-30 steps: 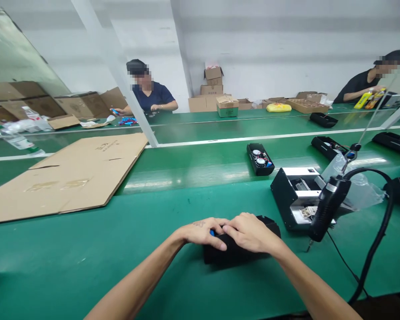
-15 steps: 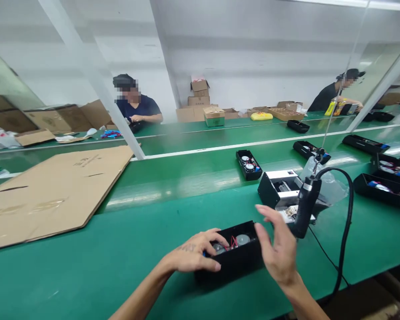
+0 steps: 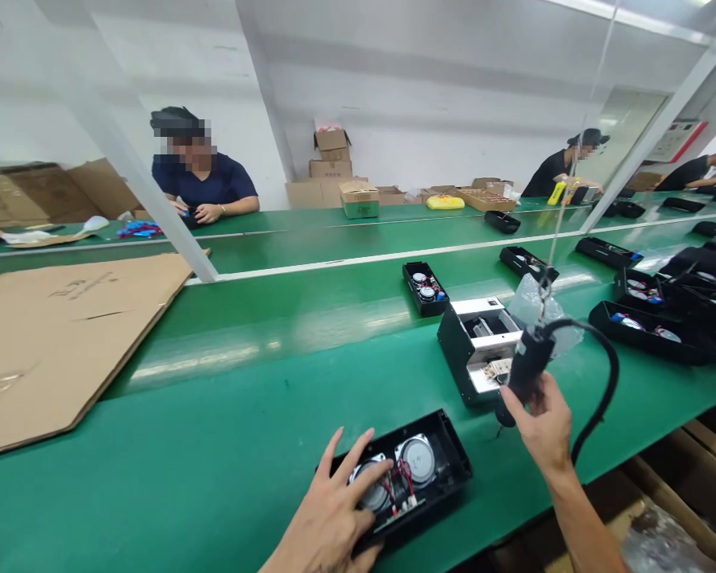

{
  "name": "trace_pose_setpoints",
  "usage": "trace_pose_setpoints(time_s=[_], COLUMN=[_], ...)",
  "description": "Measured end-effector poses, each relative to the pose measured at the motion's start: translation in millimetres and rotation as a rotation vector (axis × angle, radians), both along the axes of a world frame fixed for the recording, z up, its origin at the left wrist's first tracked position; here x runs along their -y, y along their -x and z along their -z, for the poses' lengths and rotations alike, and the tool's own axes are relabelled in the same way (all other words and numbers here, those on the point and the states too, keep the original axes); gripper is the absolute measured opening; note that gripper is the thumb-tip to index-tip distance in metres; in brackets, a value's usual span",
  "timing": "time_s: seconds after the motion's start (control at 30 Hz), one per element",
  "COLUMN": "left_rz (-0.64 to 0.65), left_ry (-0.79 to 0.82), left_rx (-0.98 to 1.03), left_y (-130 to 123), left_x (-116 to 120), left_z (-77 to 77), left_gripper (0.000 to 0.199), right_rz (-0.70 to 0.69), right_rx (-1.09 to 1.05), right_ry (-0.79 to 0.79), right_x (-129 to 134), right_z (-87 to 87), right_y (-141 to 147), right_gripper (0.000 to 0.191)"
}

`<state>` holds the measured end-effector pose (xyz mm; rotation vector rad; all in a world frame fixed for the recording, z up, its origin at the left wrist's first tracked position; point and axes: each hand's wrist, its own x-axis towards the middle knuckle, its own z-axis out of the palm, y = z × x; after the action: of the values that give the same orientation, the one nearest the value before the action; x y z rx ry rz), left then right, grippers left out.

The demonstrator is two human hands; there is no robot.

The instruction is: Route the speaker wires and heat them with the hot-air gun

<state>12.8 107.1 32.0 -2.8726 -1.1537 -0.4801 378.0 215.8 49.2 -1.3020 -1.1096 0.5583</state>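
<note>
Right hand [image 3: 546,430] moved to screwdriver [image 3: 530,360], fingers [image 3: 554,391] wrapped round it — left hand [image 3: 332,511] splayed over black case [image 3: 450,455].

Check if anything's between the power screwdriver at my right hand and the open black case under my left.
Nothing visible stands between the power screwdriver at your right hand and the open black case. Your left hand is spread over it, partly covering the left speaker. The black-and-silver machine sits beyond, off that line.

I'm counting one hanging power screwdriver [image 3: 530,362], one nearest case [image 3: 453,458], two speakers [image 3: 418,461] inside it, one boxy machine [image 3: 483,344], three co-workers [image 3: 223,181]!
</note>
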Motion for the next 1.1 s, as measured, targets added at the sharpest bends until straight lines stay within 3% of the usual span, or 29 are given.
trace_pose_setpoints(time_s=[0.1, 0.2, 0.37, 0.47, 0.7, 0.9, 1.0, 1.1], left_rz=[-0.018, -0.034, -0.049, -0.047, -0.062, -0.102, -0.125, -0.129], left_ry=[-0.131, -0.219, -0.254, -0.253, -0.229, -0.072, -0.049, -0.020], left_rx=[-0.012, 0.004, 0.043, 0.080, 0.058, 0.019, 0.041, 0.068], left_y=[-4, -4, -2, -8, -29, -28, -30, -34], left_x=[-1, -1, -4, -7, -7, 3, 7, 8], left_z=[-13.4, -11.8, 12.0, 15.5, -4.5, 5.6, 11.1, 4.6], left_gripper=[0.039, 0.039, 0.033, 0.033, 0.034, 0.033, 0.035, 0.034], right_rz=[-0.190, -0.292, -0.130, -0.067, -0.034, -0.356, -0.522, -0.655], right_rx=[0.007, 0.019, -0.098, -0.072, 0.064, -0.035, -0.248, -0.419], right_ry=[-0.017, 0.026, -0.187, -0.313, -0.209, 0.079, -0.022, -0.137], right_x=[4, 0, -16, -32, -52, -12, 24, 56], right_z=[0.7, -11.3, -57.1, -76.2, -71.6, -74.5, -79.1, -86.4], right_y=[4, 0, -7, -3, 9, 18, 30, 49], right_gripper=[0.040, 0.036, 0.057, 0.058, 0.043, 0.047, 0.055, 0.060])
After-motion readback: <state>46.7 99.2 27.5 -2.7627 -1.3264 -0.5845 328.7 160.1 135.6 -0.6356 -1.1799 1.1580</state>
